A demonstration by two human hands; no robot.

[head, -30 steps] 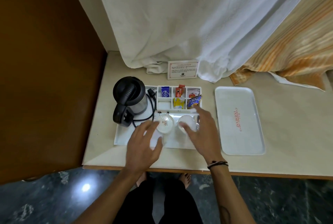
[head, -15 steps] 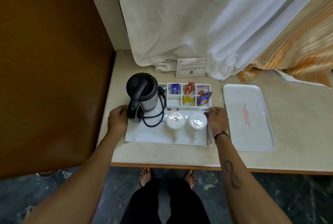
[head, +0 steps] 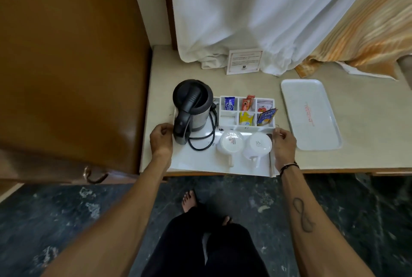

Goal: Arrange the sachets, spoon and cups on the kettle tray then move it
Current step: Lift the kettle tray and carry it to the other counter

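Observation:
The white kettle tray [head: 200, 163] lies on the beige counter, its front edge past the counter's lip. It carries a black and steel kettle [head: 192, 109] with a coiled cord, a divided box of coloured sachets [head: 246, 110], and two upturned white cups [head: 230, 143] [head: 258, 145]. My left hand [head: 161, 140] grips the tray's left edge beside the kettle. My right hand [head: 284, 146] grips its right edge beside the right cup. The spoon [head: 270, 156] shows as a dark sliver along the right rim.
An empty white serving tray [head: 311, 114] lies to the right on the counter [head: 356, 156]. A printed card [head: 244, 61] stands at the back against white and orange curtains. A brown wooden door [head: 66, 76] stands close on the left. Dark stone floor and my bare feet are below.
Both hands left the cups and took the tray's two side edges. The tray has since slid toward me, its front edge now over the counter's lip, as I stepped back.

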